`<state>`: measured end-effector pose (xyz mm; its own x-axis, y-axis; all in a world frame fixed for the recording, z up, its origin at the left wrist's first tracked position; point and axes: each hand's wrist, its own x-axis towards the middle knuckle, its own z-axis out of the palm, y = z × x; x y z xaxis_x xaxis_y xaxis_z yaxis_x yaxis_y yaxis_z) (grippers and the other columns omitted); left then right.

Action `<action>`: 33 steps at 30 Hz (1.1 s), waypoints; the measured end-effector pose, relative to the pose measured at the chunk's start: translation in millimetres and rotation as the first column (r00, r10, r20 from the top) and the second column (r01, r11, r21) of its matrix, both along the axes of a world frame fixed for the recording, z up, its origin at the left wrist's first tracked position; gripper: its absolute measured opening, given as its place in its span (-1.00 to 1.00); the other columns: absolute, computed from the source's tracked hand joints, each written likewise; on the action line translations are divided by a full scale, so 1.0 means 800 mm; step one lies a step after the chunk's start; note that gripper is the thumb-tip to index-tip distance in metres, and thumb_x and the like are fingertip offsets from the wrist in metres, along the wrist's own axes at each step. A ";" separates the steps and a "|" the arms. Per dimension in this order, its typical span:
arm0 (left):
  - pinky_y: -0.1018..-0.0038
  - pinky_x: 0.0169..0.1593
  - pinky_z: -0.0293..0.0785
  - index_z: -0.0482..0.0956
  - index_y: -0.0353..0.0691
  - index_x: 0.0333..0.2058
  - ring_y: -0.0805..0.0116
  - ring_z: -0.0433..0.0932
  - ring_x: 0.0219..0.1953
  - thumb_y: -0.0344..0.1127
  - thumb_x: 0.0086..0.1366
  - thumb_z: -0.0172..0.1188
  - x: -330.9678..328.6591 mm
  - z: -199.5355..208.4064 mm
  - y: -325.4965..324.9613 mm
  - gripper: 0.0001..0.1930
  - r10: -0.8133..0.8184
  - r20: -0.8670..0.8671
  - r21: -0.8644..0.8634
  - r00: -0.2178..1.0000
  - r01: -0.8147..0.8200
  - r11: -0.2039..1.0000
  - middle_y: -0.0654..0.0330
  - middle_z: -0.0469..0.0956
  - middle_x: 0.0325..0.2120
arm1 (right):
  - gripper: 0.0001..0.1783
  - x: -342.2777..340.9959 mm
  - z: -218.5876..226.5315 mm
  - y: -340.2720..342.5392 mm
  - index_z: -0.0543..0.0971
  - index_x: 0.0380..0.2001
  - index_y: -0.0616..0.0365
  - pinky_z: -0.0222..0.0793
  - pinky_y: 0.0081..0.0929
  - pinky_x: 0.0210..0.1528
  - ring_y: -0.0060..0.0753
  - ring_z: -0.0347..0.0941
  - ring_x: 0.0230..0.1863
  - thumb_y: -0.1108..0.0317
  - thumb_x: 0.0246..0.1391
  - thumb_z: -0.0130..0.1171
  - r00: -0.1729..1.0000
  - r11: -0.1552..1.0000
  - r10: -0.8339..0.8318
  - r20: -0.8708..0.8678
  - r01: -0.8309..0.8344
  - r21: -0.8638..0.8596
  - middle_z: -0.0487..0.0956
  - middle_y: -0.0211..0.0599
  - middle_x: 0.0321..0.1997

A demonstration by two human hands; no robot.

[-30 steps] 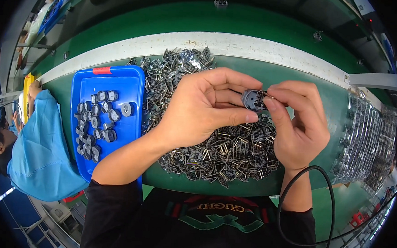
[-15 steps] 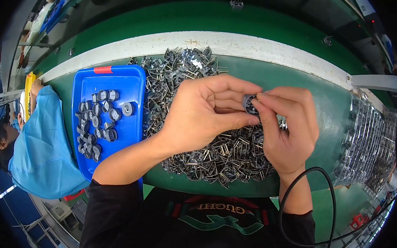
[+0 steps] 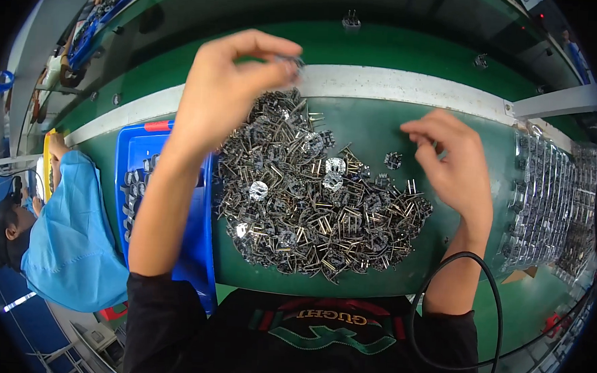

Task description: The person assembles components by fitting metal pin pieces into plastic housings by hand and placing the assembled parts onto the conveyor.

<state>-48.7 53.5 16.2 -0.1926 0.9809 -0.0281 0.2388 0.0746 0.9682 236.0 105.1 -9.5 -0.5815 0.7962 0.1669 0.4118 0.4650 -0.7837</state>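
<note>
My left hand is raised at the far edge of the table, above the white rail. Its thumb and forefinger pinch a small grey round plug part, blurred and mostly hidden by the fingertips. Over the right of the table is my right hand, its fingers loosely bent, thumb and forefinger apart with nothing visible between them. A large heap of small dark metal-pinned parts lies between my arms. One such loose part rests just left of my right hand.
A blue tray holding several grey round parts stands at the left, partly under my left forearm. Stacked clear trays of parts fill the right end. A black cable loops by my right arm. A person in blue sits left.
My hands have come apart from around the grey part. The left one has swung up and leftward with it; the right has drawn back slightly rightward, its fingers off the part.
</note>
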 end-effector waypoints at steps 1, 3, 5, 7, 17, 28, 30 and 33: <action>0.53 -0.15 0.51 0.63 -0.39 -0.16 0.44 0.62 -0.28 -0.43 0.16 0.27 -0.021 -0.007 0.018 -0.73 0.031 -0.148 0.020 0.989 -0.028 0.999 0.12 0.66 -0.36 | -0.74 0.000 -0.001 0.000 0.66 -0.30 0.20 0.42 -0.43 -0.34 -0.27 0.52 -0.43 0.56 -0.09 0.09 0.976 1.000 0.016 0.216 -0.021 0.023 0.58 -0.25 -0.40; 0.52 -0.17 0.49 0.65 -0.38 -0.16 0.42 0.61 -0.29 -0.36 0.13 0.30 -0.057 -0.017 0.047 -0.70 0.118 -0.277 -0.031 0.954 -0.132 0.991 0.11 0.67 -0.35 | -0.79 -0.005 0.002 -0.006 0.65 -0.34 0.17 0.42 -0.32 -0.34 -0.13 0.51 -0.44 0.49 -0.11 0.14 0.971 0.997 0.066 0.231 -0.076 0.035 0.57 -0.24 -0.43; 0.50 -0.17 0.48 0.68 -0.32 -0.21 0.38 0.63 -0.28 -0.33 0.11 0.32 -0.103 -0.049 0.074 -0.72 0.213 -0.402 0.006 0.891 -0.230 0.973 0.10 0.69 -0.35 | -0.85 -0.012 0.001 -0.011 0.65 -0.38 0.16 0.43 -0.27 -0.32 -0.12 0.53 -0.40 0.45 -0.11 0.20 0.937 0.991 0.131 0.323 -0.120 -0.053 0.58 -0.24 -0.41; 0.46 -0.16 0.48 0.72 -0.25 -0.26 0.34 0.64 -0.28 -0.27 0.10 0.33 -0.149 -0.084 0.088 -0.75 0.287 -0.484 0.062 0.827 -0.295 0.953 0.10 0.69 -0.34 | -0.87 -0.021 -0.008 -0.012 0.64 -0.41 0.16 0.43 -0.24 -0.30 -0.11 0.54 -0.37 0.43 -0.12 0.27 0.935 0.988 0.154 0.319 -0.155 -0.023 0.57 -0.24 -0.41; 0.25 0.05 0.45 0.62 -0.20 -0.07 0.09 0.58 -0.07 -0.01 0.17 0.23 -0.199 -0.078 0.074 -0.55 0.362 -0.793 0.167 0.490 -0.397 0.903 -0.06 0.62 -0.16 | -0.85 -0.023 -0.010 -0.016 0.56 -0.46 0.26 0.37 -0.34 -0.39 -0.18 0.49 -0.46 0.56 -0.16 0.33 0.959 1.000 0.004 0.284 -0.002 -0.009 0.51 -0.19 -0.47; 0.25 0.01 0.49 0.65 -0.19 -0.11 0.13 0.62 -0.12 -0.45 0.15 0.20 -0.338 -0.070 -0.076 -0.70 0.121 -0.969 -0.043 0.213 -0.634 0.772 0.00 0.64 -0.20 | -0.87 -0.041 -0.011 -0.028 0.53 -0.49 0.23 0.38 -0.33 -0.40 -0.19 0.50 -0.46 0.52 -0.11 0.32 0.961 0.998 0.001 0.278 -0.018 0.060 0.49 -0.21 -0.48; 0.32 -0.01 0.49 0.64 -0.22 -0.08 0.23 0.62 -0.16 -0.44 0.13 0.24 -0.294 -0.050 -0.062 -0.67 0.312 -0.801 -0.064 0.510 -0.592 0.803 0.03 0.65 -0.22 | -0.88 -0.040 -0.012 -0.029 0.55 -0.48 0.23 0.38 -0.35 -0.41 -0.20 0.49 -0.47 0.53 -0.11 0.32 0.967 0.996 -0.012 0.256 -0.010 0.084 0.49 -0.21 -0.48; 0.50 -0.08 0.48 0.60 -0.33 -0.03 0.45 0.59 -0.25 -0.43 0.11 0.31 -0.207 -0.024 -0.044 -0.60 0.407 -0.050 0.063 0.912 -0.404 0.912 0.15 0.63 -0.29 | -0.88 -0.046 -0.010 -0.035 0.58 -0.45 0.25 0.37 -0.47 -0.44 -0.30 0.47 -0.50 0.57 -0.11 0.33 0.997 0.996 -0.038 0.066 0.033 0.077 0.49 -0.24 -0.49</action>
